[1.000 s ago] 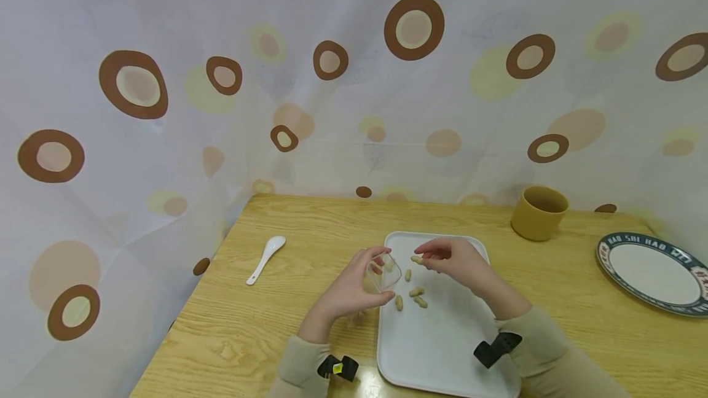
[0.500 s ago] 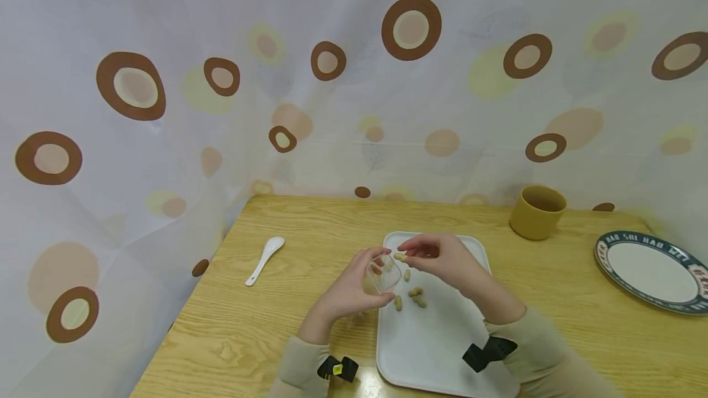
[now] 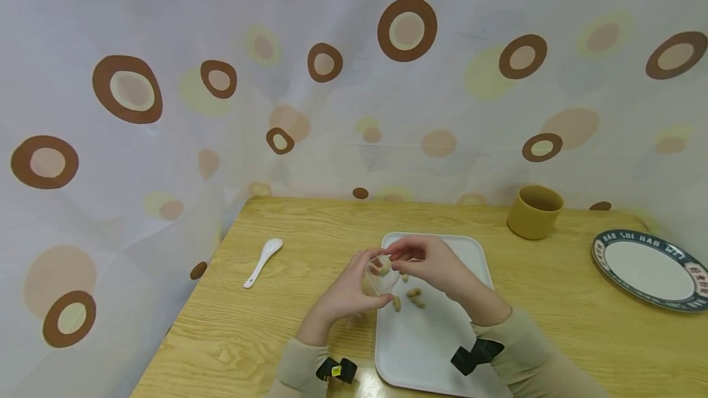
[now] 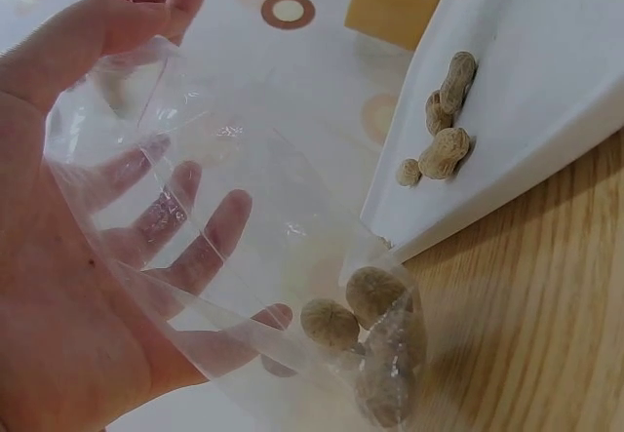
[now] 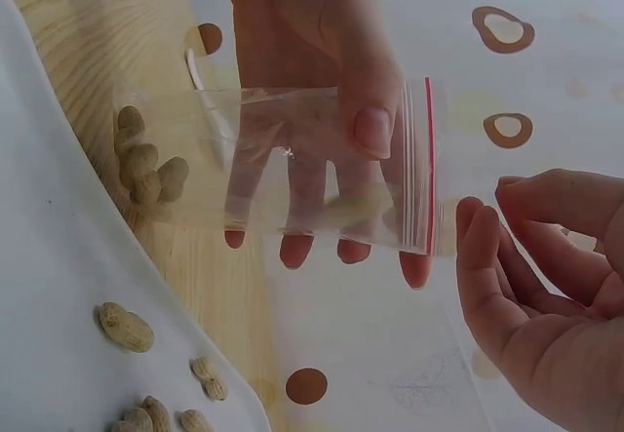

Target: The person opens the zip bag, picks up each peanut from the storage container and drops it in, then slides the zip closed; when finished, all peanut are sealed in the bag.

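Observation:
My left hand [image 3: 345, 290] grips a clear zip bag [image 5: 268, 125] by its mouth, thumb on one side and fingers behind. A red line runs along the bag's opening in the right wrist view. Several peanuts [image 5: 144, 174] lie at the bottom of the bag. Another peanut [image 5: 353, 204], blurred, is inside near the mouth. Just outside the opening, my right hand [image 3: 437, 269] has bent fingers with nothing between thumb and fingertips. Below, several loose peanuts [image 3: 416, 298] lie on the white tray [image 3: 428, 349].
A white spoon [image 3: 263, 263] lies on the wooden table [image 3: 221, 336] at left. A mustard-yellow cup [image 3: 534, 214] stands behind the tray to the right. Farther right is a plate [image 3: 647, 269] with a dark patterned rim. A dotted curtain [image 3: 332, 171] hangs behind the table.
My right hand has moved left from over the tray to the bag's mouth and let go of the peanut it pinched, which is now inside the bag. The left hand keeps its hold.

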Demonstrator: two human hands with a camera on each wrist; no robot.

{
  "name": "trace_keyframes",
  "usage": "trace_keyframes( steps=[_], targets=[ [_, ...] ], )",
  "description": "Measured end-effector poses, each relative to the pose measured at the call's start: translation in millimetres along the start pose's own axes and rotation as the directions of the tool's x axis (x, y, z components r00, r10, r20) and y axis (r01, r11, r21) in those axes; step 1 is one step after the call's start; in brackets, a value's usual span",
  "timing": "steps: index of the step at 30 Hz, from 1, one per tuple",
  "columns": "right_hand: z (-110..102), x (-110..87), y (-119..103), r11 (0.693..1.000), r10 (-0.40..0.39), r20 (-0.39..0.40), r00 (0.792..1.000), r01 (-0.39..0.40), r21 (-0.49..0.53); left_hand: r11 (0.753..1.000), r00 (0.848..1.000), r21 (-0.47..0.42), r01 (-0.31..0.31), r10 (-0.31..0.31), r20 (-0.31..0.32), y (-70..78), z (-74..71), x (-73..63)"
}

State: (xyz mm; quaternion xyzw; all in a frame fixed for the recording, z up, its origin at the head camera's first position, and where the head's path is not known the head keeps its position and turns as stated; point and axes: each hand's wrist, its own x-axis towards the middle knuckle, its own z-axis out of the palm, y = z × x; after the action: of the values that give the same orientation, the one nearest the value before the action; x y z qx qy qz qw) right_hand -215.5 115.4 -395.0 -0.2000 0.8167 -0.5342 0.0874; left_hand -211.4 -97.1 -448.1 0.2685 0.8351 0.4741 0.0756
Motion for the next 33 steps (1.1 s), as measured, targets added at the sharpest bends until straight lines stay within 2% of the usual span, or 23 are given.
trace_keyframes(
  steps=[5,13,19,23,28,33],
  targets=[
    [0,-0.8,4,1.000,-0.003,0.013,1.000,0.003,0.013,1.000,1.000,-0.001,-0.012,0.012,0.004,-0.7,-0.2,0.5],
    [-10,2.5,18,0.998,0.069,-0.036,0.997,-0.069,-0.009,1.000,1.000,0.002,-0.011,0.011,0.002,-1.6,-0.7,0.6],
    [-15,7.2,36,0.996,0.094,-0.025,0.995,-0.094,-0.006,1.000,1.000,-0.005,-0.002,0.002,-0.003,-1.8,-0.3,0.1],
    [-15,8.1,48,0.992,0.121,-0.016,0.993,-0.121,-0.036,1.000,1.000,-0.008,0.000,0.000,-0.006,-1.3,-0.2,-0.6],
    [-13,7.3,63,0.974,0.184,-0.016,0.983,-0.184,-0.131,1.000,1.000,-0.015,0.000,0.000,-0.003,1.0,-1.0,-1.4],
    [-11,3.9,77,0.963,0.186,-0.012,0.982,-0.185,-0.195,1.000,1.000,-0.011,0.004,-0.004,-0.004,1.5,-0.5,-1.2]
  ],
)
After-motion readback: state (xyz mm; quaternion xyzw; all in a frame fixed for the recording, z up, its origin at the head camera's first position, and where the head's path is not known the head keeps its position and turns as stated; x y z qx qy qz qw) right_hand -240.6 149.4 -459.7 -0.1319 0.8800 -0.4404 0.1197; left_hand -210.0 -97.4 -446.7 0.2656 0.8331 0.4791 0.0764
